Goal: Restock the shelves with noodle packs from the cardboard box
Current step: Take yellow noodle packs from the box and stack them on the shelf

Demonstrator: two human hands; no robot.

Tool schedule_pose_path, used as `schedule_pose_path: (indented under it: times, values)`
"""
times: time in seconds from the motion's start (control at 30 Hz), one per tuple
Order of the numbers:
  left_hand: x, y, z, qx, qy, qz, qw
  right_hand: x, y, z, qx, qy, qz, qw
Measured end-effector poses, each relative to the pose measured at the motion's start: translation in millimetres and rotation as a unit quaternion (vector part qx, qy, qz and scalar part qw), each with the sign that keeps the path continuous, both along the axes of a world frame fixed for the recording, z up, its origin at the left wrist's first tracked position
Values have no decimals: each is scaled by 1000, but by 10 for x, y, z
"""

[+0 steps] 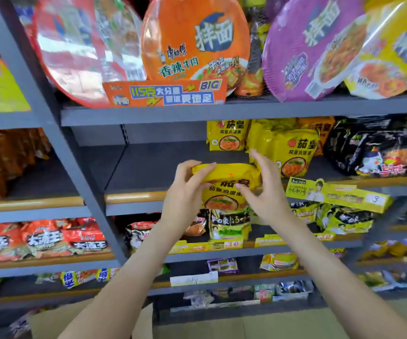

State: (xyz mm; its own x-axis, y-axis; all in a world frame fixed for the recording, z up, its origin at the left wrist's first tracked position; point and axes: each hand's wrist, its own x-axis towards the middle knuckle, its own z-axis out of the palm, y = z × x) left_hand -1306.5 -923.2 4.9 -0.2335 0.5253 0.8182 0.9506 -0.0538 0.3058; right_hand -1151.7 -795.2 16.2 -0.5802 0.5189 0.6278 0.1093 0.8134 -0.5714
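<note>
yellow noodle pack [229, 184] is hanging upright in the air just in front of the middle shelf [148, 172], level with its front lip, printed face turned toward me. i am watching the left hand [185, 192] gripping the pack's upper left corner, fingers curling over the top edge and thumb pressing on the front. the right hand [263, 187] is resting against the pack's right edge, fingers straight and spread upward, thumb lying across the printed front.

behind the pack, the left part of that shelf is showing bare grey board. to the right, matching yellow packs [293, 152] are standing upright in rows, and black packs [373, 150] are sitting beyond them. a yellow price strip [337, 194] is hanging tilted from the shelf's front rail.

on the shelf above, i am seeing an orange noodle bowl [195, 37] and a purple noodle bowl [305, 50] leaning on their sides. lower left, red packs [38, 238] are lining another shelf. the cardboard box [87, 319] is sitting at the bottom of the view, under the left forearm.
</note>
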Motion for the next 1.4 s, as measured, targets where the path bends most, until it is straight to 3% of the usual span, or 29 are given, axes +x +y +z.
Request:
schedule_pose_path:
  times: [0.1,0.17,0.43,0.57,0.77,0.93,1.1,1.27,1.4]
  values:
    - [-114,223,136,14,-44,5,999,-144,111,-122,285,-47,-102,952]
    - [-170,346,195,12,-71,11,997,-247,142,-251,355,-89,-121,923]
    - [-464,778,404,-34,-148,24,988,-633,470,-196,313,-160,-70,934]
    - [-644,1007,463,-102,-187,48,976,-784,801,-121,267,-211,-34,940]
    - [-783,1109,53,-216,-44,-13,975,-901,1112,-147,213,-285,31,934]
    - [-916,1173,-107,-278,87,16,957,-1000,1238,-163,217,-291,51,930]
    - [-1065,1237,-49,-393,79,0,916,-1107,1342,-152,209,-314,52,925]
    - [-1143,1452,-31,-390,124,16,912,-1187,1407,-216,221,-317,-14,922]
    - [-1218,1717,-102,-375,160,32,912,-1340,1505,-299,278,-324,-121,896]
